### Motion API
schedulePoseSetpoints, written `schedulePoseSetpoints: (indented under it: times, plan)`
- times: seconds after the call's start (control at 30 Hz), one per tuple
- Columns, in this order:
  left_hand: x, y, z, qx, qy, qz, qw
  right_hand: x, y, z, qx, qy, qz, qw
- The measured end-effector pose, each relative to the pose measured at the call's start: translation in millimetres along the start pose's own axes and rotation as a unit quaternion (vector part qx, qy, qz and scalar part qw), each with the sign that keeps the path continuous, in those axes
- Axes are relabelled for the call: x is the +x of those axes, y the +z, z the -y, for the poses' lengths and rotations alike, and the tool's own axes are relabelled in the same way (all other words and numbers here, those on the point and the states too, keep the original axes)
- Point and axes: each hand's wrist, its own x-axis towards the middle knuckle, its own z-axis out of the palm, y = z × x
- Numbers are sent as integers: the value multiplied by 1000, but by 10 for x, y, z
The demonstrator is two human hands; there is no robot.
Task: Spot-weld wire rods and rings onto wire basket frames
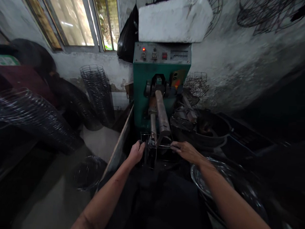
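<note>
A green spot-welding machine (148, 97) stands straight ahead, its upper electrode arm (162, 113) and lower arm (153, 126) reaching toward me. At the tips of these arms is a small frame of thin metal wire (155, 156). My left hand (137, 151) is closed on the frame's left side. On the other side, my right hand (184, 151) pinches a thin wire (164, 146) that runs to the electrode tips. I cannot make out whether this wire is joined to the frame. The frame's lower part fades into dark shadow.
Wire rings (202, 179) lie at right below my forearm. Behind them is a dark round basin (217, 130). Stacked wire baskets (98, 92) lean by the wall at left. A board (119, 141) runs beside my left arm. A white foam block (173, 21) tops the machine.
</note>
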Motion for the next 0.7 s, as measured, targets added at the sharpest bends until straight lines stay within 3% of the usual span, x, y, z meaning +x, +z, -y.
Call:
schedulePoseSetpoints:
  times: [0.23,0.7]
  plan:
    - [-24,-2,-40,-5,-2,2,1000,8,-13,39,14,26,14,999]
    - [9,-4,-11,-21,12,-5,1000,31,71,-88,36,5,-4,999]
